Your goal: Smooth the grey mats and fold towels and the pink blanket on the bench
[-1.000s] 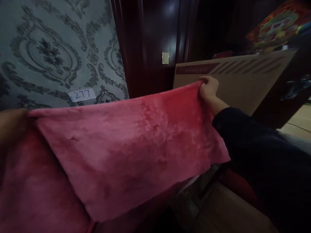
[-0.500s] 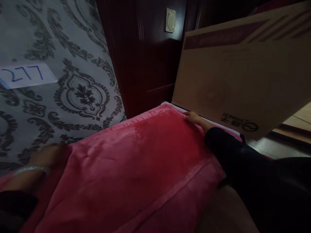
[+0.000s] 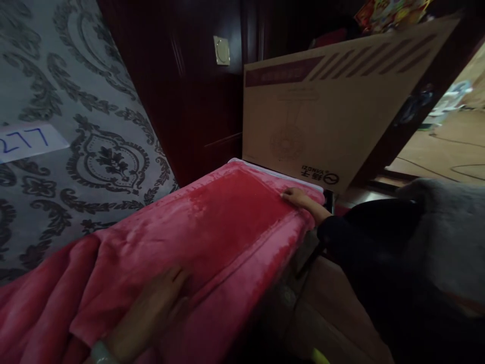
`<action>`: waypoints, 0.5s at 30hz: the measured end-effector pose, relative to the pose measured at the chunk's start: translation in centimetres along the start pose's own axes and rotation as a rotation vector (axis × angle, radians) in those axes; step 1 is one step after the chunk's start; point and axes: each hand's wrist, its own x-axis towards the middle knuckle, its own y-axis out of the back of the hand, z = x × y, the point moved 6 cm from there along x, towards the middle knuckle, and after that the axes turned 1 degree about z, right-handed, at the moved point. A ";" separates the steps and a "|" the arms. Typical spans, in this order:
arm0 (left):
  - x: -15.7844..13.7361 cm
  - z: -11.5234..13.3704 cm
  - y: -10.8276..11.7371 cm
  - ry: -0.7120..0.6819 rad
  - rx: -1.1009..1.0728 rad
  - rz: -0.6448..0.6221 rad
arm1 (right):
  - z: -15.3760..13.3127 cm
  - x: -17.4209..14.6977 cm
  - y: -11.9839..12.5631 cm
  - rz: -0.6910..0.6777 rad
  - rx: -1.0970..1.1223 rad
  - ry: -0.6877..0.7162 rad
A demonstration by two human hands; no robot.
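A pink and red plush blanket (image 3: pixel 223 217) lies spread over a long flat surface, smooth at the far end and bunched in thick folds at the lower left. A pale edge (image 3: pixel 273 174) shows beneath it along the far side. My right hand (image 3: pixel 297 196) is on the blanket near its right end, fingers curled together against the fabric. Over the nearer part of the blanket is my left hand (image 3: pixel 157 303), with a pale band (image 3: pixel 101 352) on the wrist. Motion smears its fingers, so their grip does not show.
Patterned wallpaper (image 3: pixel 109 156) with a paper label (image 3: pixel 32 141) reading 277 borders the left. A dark red wooden panel with a switch (image 3: pixel 222 50) stands behind. One large cardboard box (image 3: pixel 341 106) leans at the back right. Grey fluffy material (image 3: pixel 447 232) is at the right.
My left hand has left the folds by the wall and moved right, over the near part of the blanket. My right hand has shifted nearer along the right end, its fingers now more curled.
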 end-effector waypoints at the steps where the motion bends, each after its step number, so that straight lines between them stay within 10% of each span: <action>1: -0.7 1.0 -0.3 -0.033 -0.006 -0.024 | -0.1 -0.4 -0.1 0.002 -0.020 -0.005; 15: -3.6 2.2 0.5 0.050 0.029 -0.177 | 0.1 -2.2 -0.2 -0.004 -0.073 -0.113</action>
